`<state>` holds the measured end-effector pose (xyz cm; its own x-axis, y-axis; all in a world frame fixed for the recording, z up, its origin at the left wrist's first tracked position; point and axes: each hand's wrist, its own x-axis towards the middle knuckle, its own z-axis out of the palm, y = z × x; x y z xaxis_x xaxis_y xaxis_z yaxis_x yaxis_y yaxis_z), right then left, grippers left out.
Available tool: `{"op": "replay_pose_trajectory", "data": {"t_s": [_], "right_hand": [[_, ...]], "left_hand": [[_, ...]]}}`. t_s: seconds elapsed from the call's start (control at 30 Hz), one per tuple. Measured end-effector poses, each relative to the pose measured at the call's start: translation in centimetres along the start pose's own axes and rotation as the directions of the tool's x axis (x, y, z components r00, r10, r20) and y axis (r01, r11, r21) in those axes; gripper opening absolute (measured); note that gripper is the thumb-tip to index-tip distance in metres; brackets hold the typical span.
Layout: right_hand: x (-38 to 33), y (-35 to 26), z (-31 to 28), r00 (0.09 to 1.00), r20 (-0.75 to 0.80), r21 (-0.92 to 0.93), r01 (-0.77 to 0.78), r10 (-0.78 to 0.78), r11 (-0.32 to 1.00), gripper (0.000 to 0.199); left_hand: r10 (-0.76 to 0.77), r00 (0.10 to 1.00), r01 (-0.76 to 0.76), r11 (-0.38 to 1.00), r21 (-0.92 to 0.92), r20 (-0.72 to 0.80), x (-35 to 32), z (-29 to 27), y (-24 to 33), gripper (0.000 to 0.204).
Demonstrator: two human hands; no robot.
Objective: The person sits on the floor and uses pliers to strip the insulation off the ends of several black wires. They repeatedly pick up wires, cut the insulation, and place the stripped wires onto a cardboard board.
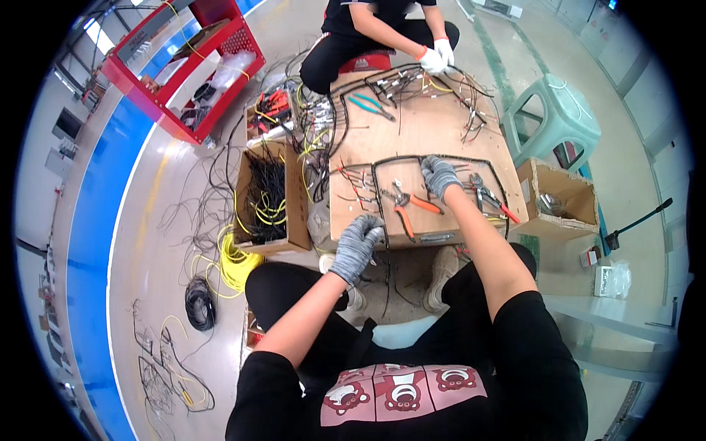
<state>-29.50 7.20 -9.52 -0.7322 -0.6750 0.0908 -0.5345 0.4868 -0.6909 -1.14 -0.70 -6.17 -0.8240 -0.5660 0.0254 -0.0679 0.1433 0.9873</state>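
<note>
A black-sleeved wire harness (401,159) lies in a bent frame shape across the near half of a wooden board (434,121), with thin wire ends branching off. My right hand (440,178), in a grey glove, is closed on its upper run. At the board's near left edge my left hand (356,248), gloved too, is closed around the strand hanging down there; its fingertips are partly hidden. Between my hands lie orange-handled cutters (407,206). Pliers with red and black handles (485,195) rest right of my right hand. Teal-handled pliers (371,107) lie farther back.
Opposite, a person in white gloves (437,57) handles another harness (397,73). Left stands a cardboard box (294,195) of black cables, near yellow cable coils (234,264) and a red cart (213,110). Right are a green stool (562,110) and an open carton (559,220).
</note>
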Motion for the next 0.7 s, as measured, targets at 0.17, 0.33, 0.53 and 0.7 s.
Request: {"op": "replay_pose_trajectory", "data": {"t_s": [0.17, 0.33, 0.53, 0.7], "right_hand": [[-0.9, 1.8, 2.3, 0.99, 0.135, 0.041, -0.054, 0.048, 0.998, 0.01], [-0.8, -5.2, 4.4, 0.939, 0.293, -0.361, -0.067, 0.182, 0.93, 0.032], [1.9, -3.0, 7.3, 0.933, 0.25, -0.495, -0.106, 0.259, 0.862, 0.024], [2.2, -2.9, 7.3, 0.897, 0.372, -0.551, 0.005, 0.241, 0.834, 0.026]], "left_hand": [[-0.14, 0.988, 0.127, 0.975, -0.183, -0.06, -1.0, 0.3, -1.1, 0.005], [-0.141, 0.986, 0.144, 0.989, 0.027, -0.092, -2.2, -0.6, -1.1, 0.008], [-0.178, 0.983, 0.166, 0.968, -0.186, -0.051, -0.4, 0.3, 2.0, 0.007], [-0.148, 0.988, 0.135, 0.969, -0.205, -0.051, -0.1, 0.4, 1.7, 0.007]]}}
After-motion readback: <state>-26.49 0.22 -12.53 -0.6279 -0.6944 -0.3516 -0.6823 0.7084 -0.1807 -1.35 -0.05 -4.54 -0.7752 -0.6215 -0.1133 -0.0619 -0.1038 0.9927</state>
